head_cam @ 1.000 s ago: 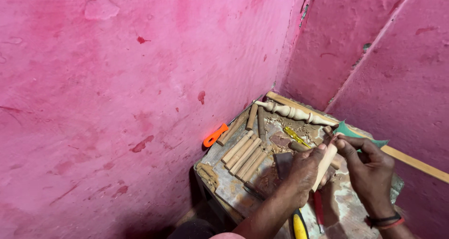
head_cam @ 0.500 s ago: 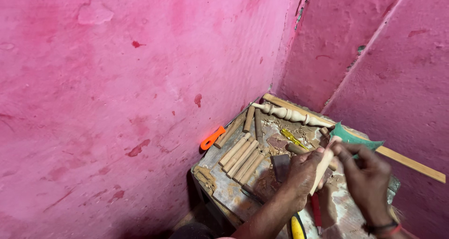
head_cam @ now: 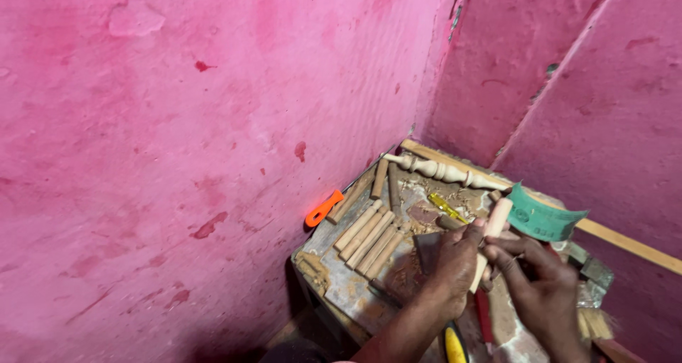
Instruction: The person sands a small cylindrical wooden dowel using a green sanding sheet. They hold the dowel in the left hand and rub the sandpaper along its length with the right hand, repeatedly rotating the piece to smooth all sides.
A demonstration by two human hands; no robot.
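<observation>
My left hand (head_cam: 455, 263) grips a short pale wooden dowel (head_cam: 494, 224) held upright over a small workbench (head_cam: 341, 278). My right hand (head_cam: 543, 285) is closed around the dowel's lower part and holds a strip of green sandpaper (head_cam: 543, 217) that sticks up to the right of the dowel. Both hands touch the dowel at the bench's right side.
Several plain wooden dowels (head_cam: 366, 235) lie side by side on the bench. A turned wooden spindle (head_cam: 444, 170) and a long wooden strip (head_cam: 625, 242) lie along the back. An orange tool handle (head_cam: 323, 208) juts off the left edge. Pink walls enclose the corner.
The view has shifted slightly. My hands have moved a little and the dowel now stands more upright, with the sandpaper strip still against it.
</observation>
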